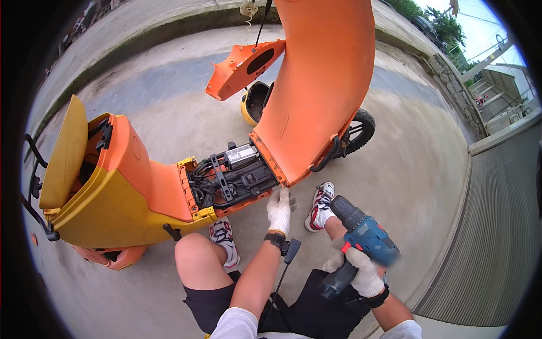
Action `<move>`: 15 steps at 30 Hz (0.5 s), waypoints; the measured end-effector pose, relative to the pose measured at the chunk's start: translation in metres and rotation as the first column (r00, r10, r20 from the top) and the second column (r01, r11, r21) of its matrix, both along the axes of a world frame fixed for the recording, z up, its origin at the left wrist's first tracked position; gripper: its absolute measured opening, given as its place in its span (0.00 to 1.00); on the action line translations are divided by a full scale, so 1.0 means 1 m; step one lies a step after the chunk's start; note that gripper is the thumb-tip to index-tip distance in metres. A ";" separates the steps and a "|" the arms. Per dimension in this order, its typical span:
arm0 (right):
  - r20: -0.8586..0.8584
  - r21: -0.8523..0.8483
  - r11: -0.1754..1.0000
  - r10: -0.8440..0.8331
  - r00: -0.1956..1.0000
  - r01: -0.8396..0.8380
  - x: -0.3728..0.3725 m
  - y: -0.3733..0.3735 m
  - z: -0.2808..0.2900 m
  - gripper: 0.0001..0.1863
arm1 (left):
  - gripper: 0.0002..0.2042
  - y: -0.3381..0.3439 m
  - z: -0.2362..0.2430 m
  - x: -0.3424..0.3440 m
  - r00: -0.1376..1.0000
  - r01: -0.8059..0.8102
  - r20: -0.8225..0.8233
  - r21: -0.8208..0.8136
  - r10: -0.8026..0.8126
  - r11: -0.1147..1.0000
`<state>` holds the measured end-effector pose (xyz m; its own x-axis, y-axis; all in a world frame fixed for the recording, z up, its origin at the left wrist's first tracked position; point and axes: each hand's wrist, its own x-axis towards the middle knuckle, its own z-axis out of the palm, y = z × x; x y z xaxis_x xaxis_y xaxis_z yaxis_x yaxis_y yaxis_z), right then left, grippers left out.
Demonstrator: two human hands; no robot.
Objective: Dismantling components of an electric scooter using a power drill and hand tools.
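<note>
An orange and yellow scooter (116,209) lies across the view with its floorboard bay (231,175) uncovered, showing cables, black boxes and a silver unit. My left hand (278,212), in a white glove, is at the bay's lower right edge, fingers extended toward the orange rim and thumb apart. My right hand (361,271), also gloved, grips a blue and black cordless drill (364,237) above my right thigh, its chuck pointing up and left. A loose-looking orange panel (243,68) with a dark oval juts out beside the tall front section (310,85).
My shoes (319,209) stand on the concrete ground (406,169) beside the scooter. A ribbed metal strip (480,237) runs along the right. A raised kerb (158,42) borders the back, with a low stone wall (457,90) at right. The scooter's front wheel (361,133) shows behind the front section.
</note>
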<state>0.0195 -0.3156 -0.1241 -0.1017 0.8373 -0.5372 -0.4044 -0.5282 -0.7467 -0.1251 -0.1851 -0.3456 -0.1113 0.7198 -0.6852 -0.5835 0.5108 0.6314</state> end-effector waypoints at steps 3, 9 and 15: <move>-0.007 0.001 1.000 -0.016 1.000 0.016 -0.012 0.011 -0.009 0.22 | 0.24 0.007 -0.005 0.007 0.999 -0.045 0.032 0.051 0.043 0.998; 0.084 -0.104 0.994 -0.007 0.996 0.016 -0.023 0.039 -0.009 0.23 | 0.18 0.012 -0.002 0.011 0.993 -0.098 0.077 0.040 0.095 0.994; 0.265 -0.127 0.992 0.027 0.964 0.008 -0.027 0.065 -0.018 0.23 | 0.14 0.020 0.011 0.004 0.992 -0.074 0.102 -0.034 0.077 0.997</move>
